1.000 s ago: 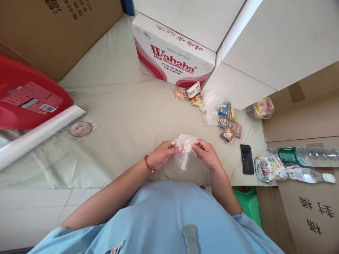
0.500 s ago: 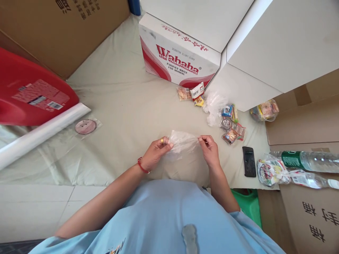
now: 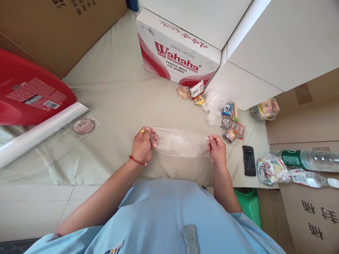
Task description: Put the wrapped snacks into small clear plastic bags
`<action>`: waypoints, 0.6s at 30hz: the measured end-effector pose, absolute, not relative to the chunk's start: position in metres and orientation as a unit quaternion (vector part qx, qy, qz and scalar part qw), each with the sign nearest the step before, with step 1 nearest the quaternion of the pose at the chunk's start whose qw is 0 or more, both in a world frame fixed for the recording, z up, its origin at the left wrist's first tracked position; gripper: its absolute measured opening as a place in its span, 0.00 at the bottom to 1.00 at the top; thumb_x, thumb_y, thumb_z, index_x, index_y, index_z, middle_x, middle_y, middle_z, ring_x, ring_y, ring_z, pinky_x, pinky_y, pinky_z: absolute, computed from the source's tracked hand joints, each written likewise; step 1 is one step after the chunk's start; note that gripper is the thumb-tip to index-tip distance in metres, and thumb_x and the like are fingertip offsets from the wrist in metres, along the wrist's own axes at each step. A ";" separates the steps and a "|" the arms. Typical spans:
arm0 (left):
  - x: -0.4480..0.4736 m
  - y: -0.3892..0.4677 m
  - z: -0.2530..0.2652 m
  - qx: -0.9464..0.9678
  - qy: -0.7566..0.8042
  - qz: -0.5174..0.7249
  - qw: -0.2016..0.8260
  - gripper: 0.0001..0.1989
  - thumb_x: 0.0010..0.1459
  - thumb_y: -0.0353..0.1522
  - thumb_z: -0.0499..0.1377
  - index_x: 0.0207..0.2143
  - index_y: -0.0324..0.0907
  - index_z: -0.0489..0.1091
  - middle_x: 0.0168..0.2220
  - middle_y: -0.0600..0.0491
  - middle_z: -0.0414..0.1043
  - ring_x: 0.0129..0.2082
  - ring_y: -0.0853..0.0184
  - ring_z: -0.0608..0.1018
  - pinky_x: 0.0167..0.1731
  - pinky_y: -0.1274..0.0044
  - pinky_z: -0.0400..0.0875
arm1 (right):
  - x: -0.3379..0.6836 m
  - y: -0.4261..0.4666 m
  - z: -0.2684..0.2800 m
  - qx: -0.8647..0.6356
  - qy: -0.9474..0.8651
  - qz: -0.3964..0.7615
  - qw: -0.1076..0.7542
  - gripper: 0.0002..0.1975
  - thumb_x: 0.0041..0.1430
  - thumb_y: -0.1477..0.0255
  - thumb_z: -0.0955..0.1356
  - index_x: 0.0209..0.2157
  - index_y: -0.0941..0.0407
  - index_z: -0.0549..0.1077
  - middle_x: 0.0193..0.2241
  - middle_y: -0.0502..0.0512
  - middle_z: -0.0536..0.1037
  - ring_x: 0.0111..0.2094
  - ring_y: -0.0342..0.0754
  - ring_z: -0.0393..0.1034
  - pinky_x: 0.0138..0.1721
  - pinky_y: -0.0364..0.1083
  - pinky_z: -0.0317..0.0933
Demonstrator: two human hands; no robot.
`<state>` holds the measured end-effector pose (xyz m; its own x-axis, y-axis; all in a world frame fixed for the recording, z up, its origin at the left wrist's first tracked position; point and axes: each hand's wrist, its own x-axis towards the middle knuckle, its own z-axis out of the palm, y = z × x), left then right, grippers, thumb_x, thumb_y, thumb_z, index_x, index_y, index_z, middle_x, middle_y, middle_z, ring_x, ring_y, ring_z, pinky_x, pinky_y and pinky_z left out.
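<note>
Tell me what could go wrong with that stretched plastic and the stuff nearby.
The clear plastic looks thin and is drawn out between the left hand and right hand, so it might tear if pulled harder. The right hand is near the snack packets; a sideways swing might scatter them. The phone lies near the front edge of the covered surface, so a nudge could send it off.
</note>
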<state>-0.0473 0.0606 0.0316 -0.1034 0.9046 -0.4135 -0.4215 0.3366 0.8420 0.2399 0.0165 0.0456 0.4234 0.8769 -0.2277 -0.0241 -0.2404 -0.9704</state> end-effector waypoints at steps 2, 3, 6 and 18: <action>-0.057 0.067 0.033 0.269 0.527 0.516 0.619 0.22 0.58 0.54 0.65 0.31 0.45 0.68 0.17 0.62 0.64 0.12 0.76 0.59 0.14 0.79 0.53 | 0.245 0.017 0.046 -0.661 -0.335 0.433 0.513 0.19 0.55 0.53 0.75 0.38 0.54 0.75 0.21 0.42 0.69 0.17 0.38 0.55 0.17 0.40 0.47; -0.061 0.069 0.034 0.293 0.530 0.509 0.611 0.22 0.59 0.54 0.65 0.31 0.45 0.70 0.16 0.62 0.63 0.11 0.76 0.58 0.13 0.78 0.51 | 0.247 0.018 0.046 -0.659 -0.344 0.430 0.512 0.19 0.55 0.54 0.75 0.38 0.54 0.76 0.22 0.42 0.69 0.18 0.38 0.55 0.17 0.40 0.48; -0.072 0.070 0.046 0.379 0.541 0.509 0.552 0.21 0.61 0.54 0.62 0.32 0.45 0.73 0.21 0.58 0.70 0.15 0.74 0.65 0.17 0.77 0.59 | 0.253 0.020 0.049 -0.642 -0.384 0.397 0.532 0.15 0.58 0.57 0.75 0.38 0.53 0.79 0.24 0.44 0.71 0.21 0.39 0.59 0.22 0.41 0.55; -0.115 0.042 0.067 0.824 0.322 0.214 0.413 0.13 0.63 0.43 0.60 0.42 0.51 0.82 0.58 0.47 0.79 0.60 0.53 0.78 0.64 0.59 0.70 | 0.290 0.015 0.047 -0.665 -0.517 0.266 0.469 0.07 0.61 0.68 0.71 0.35 0.51 0.83 0.46 0.56 0.80 0.49 0.51 0.74 0.50 0.53 0.69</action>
